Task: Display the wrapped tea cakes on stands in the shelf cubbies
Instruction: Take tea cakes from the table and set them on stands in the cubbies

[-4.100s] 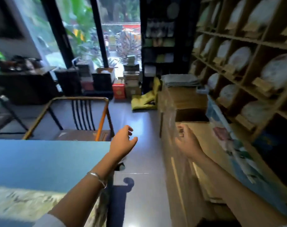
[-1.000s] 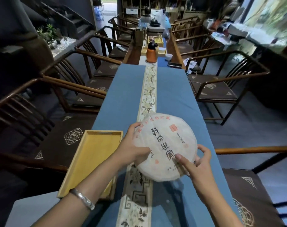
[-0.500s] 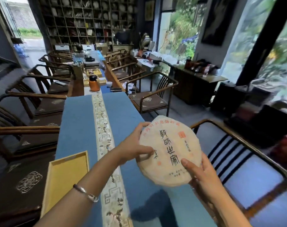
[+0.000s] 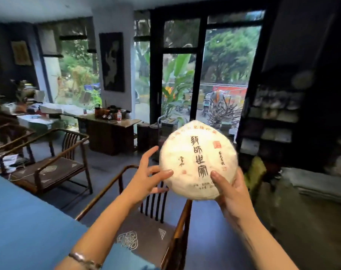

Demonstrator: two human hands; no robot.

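Note:
A round tea cake (image 4: 197, 158) in white paper with dark calligraphy is held upright at chest height in front of me. My right hand (image 4: 231, 193) grips its lower right rim, thumb on the printed face and fingers behind. My left hand (image 4: 146, 178) is at the cake's lower left edge; its thumb rests on the face and its fingers are spread straight, the index pointing up clear of the rim. A dark shelf unit (image 4: 272, 117) with blurred packages stands at the right; no stand or cubby shows clearly.
A wooden armchair (image 4: 158, 221) with a dark cushion stands right below my hands. The blue-clothed table (image 4: 25, 221) fills the lower left, with another armchair (image 4: 48, 164) behind it. A dark side table (image 4: 109, 131) and glass doors are ahead. Folded grey cloth (image 4: 319, 184) lies at right.
I have turned right from the long table toward the glass doors and dark shelves, carrying the cake higher. My left hand's fingers have spread off the rim.

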